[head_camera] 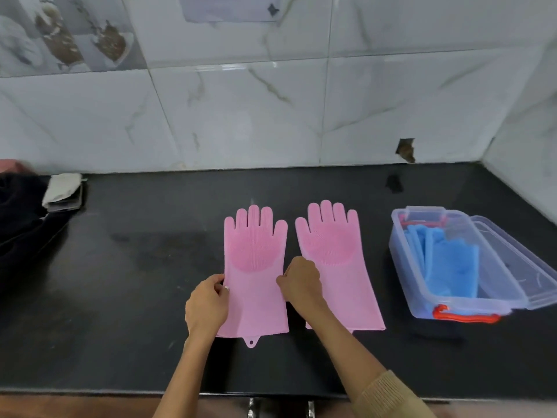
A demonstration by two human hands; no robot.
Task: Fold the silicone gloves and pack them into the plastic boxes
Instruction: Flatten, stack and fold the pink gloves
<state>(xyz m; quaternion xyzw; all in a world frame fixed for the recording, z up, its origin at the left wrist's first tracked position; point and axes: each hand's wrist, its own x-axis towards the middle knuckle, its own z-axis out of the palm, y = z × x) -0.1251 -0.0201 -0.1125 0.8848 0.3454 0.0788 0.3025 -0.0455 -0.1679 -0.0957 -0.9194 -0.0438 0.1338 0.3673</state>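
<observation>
Two pink gloves are lying flat, side by side, at the centre of the black desk (135, 267), the left pink glove (254, 279) and the right pink glove (337, 260) just apart, fingertips pointing to the tiled wall. Wide bare desk is lying to the left; at right is sitting a clear plastic box (422, 294) holding blue gloves (449, 260), its lid (524, 267) leaning alongside. The left hand (208, 303) is pinching the left glove's outer edge; the right hand (301, 282), fingers curled, is gripping its inner edge.

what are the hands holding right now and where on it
Both hold the left pink glove at its cuff section: left hand pinches its left edge, right hand its right edge.
</observation>
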